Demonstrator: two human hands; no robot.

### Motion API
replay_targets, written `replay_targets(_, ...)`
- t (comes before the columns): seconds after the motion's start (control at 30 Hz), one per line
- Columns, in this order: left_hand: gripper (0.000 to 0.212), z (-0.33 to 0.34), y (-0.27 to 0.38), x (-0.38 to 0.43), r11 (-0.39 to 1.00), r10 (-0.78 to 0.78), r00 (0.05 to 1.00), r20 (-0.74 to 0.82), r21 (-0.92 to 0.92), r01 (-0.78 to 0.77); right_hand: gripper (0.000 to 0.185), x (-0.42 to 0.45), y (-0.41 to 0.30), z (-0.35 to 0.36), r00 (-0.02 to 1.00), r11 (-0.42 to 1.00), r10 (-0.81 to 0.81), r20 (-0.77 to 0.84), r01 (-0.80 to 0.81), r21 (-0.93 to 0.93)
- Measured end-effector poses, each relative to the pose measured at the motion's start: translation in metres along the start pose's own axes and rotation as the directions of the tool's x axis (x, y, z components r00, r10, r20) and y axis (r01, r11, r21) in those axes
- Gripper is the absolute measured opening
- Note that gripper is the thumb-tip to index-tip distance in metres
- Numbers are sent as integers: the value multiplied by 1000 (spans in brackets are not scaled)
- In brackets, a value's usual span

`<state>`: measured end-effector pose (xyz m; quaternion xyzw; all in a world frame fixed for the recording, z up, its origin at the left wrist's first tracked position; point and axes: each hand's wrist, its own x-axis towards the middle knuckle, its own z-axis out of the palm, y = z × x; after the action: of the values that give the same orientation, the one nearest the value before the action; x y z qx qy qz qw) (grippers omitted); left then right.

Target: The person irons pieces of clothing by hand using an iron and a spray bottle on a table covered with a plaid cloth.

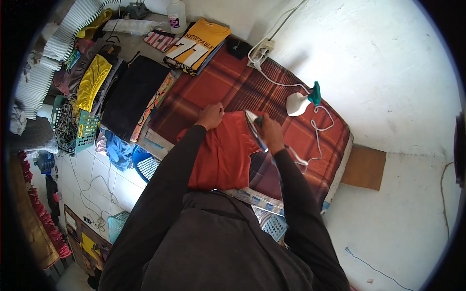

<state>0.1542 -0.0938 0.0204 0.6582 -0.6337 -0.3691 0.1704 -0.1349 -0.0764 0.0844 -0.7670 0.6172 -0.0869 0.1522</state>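
A red garment [225,152] lies over the near edge of a table covered with a dark red plaid cloth [222,85]. My right hand [272,132] grips the handle of an electric iron [253,130], whose soleplate rests at the garment's right edge, tip pointing away from me. My left hand [212,115] lies at the garment's upper left corner, fingers curled; whether it pinches the fabric I cannot tell. The iron's white cord runs right and up past a white spray bottle with a green head [299,103].
Folded clothes, a yellow shirt [205,42] on top, sit at the back beside a power strip [262,52]. Black folded trousers [136,94] lie to the left. Farther left is a green basket [87,132]; a blue basket [143,163] stands below the table's left edge. A white wall [382,72] bounds the right.
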Motion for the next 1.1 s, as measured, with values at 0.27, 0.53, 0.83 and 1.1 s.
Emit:
replay_targets(0.27, 15, -4, -2, -4, 1000, -7, 998, 62, -13, 8, 37, -51, -13, 8, 986, 997, -66, 151, 60, 45)
replay_targets(0.53, 11, -14, 11, 10, 995, -80, 977, 197, -34, 89, 38, -8, -32, 1, 993, 1000, -8, 114, 8, -2)
replay_targets(0.83, 11, -13, 8, 14, 996, -90, 973, 213, -5, 94, 38, -29, -30, 7, 981, 990, 142, 131, -141, -20)
replay_targets(1.1, 12, -11, -10, 15, 998, -64, 977, 201, -5, 66, 43, 2, -14, 14, 989, 988, 145, -6, -144, 49)
